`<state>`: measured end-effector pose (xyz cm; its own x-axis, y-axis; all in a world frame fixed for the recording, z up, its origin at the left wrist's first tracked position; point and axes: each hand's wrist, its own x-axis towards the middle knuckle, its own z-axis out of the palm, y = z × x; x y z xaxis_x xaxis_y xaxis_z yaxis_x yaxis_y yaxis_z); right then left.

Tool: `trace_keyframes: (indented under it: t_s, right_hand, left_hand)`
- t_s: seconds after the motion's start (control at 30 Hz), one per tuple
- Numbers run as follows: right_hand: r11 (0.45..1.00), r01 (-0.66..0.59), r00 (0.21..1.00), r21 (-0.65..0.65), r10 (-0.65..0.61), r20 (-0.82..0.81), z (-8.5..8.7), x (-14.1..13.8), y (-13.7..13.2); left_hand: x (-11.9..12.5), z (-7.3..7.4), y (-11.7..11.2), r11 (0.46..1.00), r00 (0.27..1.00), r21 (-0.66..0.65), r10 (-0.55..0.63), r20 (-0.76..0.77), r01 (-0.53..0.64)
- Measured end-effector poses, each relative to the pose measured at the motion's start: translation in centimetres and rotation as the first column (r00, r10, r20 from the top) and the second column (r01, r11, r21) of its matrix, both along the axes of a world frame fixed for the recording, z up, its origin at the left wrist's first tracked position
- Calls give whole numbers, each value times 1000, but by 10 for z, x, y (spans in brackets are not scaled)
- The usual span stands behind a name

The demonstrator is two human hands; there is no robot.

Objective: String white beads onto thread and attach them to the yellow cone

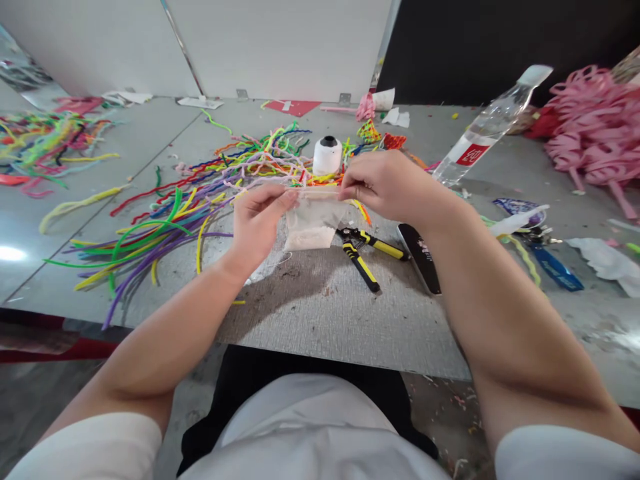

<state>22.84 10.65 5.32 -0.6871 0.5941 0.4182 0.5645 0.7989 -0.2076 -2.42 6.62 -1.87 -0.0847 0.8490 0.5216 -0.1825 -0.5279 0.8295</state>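
Thing: clear plastic bag (313, 223), small and thin
Contents: something white, perhaps powder, settled in the lower part
Pose: hanging upright, top edge stretched level
Place: pinched between left hand (257, 223) and right hand (387, 183)

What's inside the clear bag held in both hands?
The clear bag holds a pale whitish fill settled in its lower half; powder or fibre, cannot tell. The left hand and right hand pinch its top edge, so fingers cover the opening.

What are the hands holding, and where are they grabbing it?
A small clear bag, by its top edge: the left hand pinches one end, the right hand the other.
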Motion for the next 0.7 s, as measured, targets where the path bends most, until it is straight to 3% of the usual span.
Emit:
trace_keyframes:
  t_s: [0.23, 0.33, 0.4, 0.47, 0.6, 0.7]
  right_hand:
    - [1000, 19, 996, 15, -18, -89, 5, 4, -1]
    - [983, 152, 963, -103, -171, -211, 5, 18, 6]
    - [939, 207, 894, -274, -296, -338, 1, 35, 21]
    - [877, 108, 761, -469, -376, -528, -6, 52, 42]
    - [869, 123, 650, -480, -436, -622, -19, 78, 80]
    - [868, 169, 591, -467, -468, -656, -32, 85, 94]
  left_hand:
    - [2, 1, -4, 997, 997, -27, 69, -21, -70]
    - [0, 2, -3, 997, 997, -25, 69, 42, -68]
    - [-2, 4, -2, 997, 995, -52, 60, 80, -56]
    - [-2, 6, -2, 994, 996, -98, 45, 82, -37]
    - [1, 7, -6, 980, 998, -193, -55, -1, 54]
    - [3, 5, -10, 970, 993, -219, -111, -32, 101]
